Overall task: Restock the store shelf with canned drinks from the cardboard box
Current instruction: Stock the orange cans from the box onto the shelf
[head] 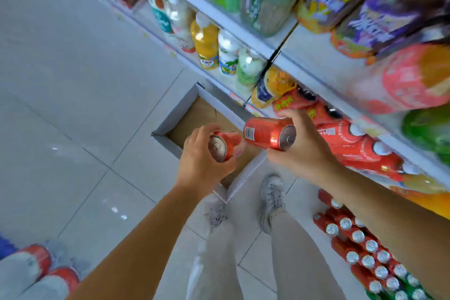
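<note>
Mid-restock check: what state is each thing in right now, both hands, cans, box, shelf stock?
Left-hand grip: fingers curled round a red metal can, above the box.
Right-hand grip: holds a second red metal can sideways, beside the shelf.
White cardboard box: open on the floor, no cans in the visible part.
Red cans at lower right: upright, packed in rows.

The tiled floor [73,105] carried an open box [175,114], set just beside the shelf [246,31] base. The upper tiers held rows of bottles [205,41]; a low tier held upright red cans [365,251], packed together.
</note>
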{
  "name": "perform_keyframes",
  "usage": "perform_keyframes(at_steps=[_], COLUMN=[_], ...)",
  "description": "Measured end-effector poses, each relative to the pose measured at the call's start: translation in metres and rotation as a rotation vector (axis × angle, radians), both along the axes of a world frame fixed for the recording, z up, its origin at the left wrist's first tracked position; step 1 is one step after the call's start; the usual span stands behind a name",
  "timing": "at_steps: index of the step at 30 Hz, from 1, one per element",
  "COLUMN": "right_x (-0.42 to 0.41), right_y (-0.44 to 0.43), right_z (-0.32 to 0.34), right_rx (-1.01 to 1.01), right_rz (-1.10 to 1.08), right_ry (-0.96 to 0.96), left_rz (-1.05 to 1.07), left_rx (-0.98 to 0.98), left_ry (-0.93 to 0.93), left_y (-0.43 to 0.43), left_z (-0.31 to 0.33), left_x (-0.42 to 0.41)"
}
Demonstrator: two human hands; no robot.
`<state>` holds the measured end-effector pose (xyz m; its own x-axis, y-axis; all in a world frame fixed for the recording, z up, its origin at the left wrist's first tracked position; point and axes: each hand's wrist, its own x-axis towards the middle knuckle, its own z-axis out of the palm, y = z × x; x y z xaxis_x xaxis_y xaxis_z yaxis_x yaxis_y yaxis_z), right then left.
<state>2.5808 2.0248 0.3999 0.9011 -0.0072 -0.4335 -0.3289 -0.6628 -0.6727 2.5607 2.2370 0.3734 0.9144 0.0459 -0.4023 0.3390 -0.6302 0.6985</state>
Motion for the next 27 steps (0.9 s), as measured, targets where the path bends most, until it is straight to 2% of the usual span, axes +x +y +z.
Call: perform_keyframes(at_steps=[6, 10, 13, 18, 22, 27], right_x=[-0.037, -0.087, -0.126, -0.189, -0.222, -0.222], right_y=[-0.031, -0.075, -0.110, -0.183, -0.249, -0.308], right_z=[0.238, 0.353, 0.420, 0.493, 0.524, 0.545], right_rx=[0.100, 0.162, 0.121, 0.078, -0.009, 0.004], right_rz=[-0.210, -0.376, -0.423, -0.481, -0.521, -0.553], right_ry=[-0.267, -0.455, -0.610, -0.761, -0.832, -0.868], left_rz=[-0.118, -0.315, -0.440, -0.588, -0.609, -0.587], left_rx=[-0.122, -0.288, -0.344, -0.444, -0.469, -0.496], left_ry=[-0.249, -0.376, -0.449, -0.499, -0.558, -0.625], left_y=[-0.034, -0.075, -0.116, -0.186, -0.240, -0.295], left_z=[0.229, 0.344, 0.410, 0.482, 0.518, 0.543], left_x=[0.010, -0.001, -0.014, -0.032, -0.045, -0.054])
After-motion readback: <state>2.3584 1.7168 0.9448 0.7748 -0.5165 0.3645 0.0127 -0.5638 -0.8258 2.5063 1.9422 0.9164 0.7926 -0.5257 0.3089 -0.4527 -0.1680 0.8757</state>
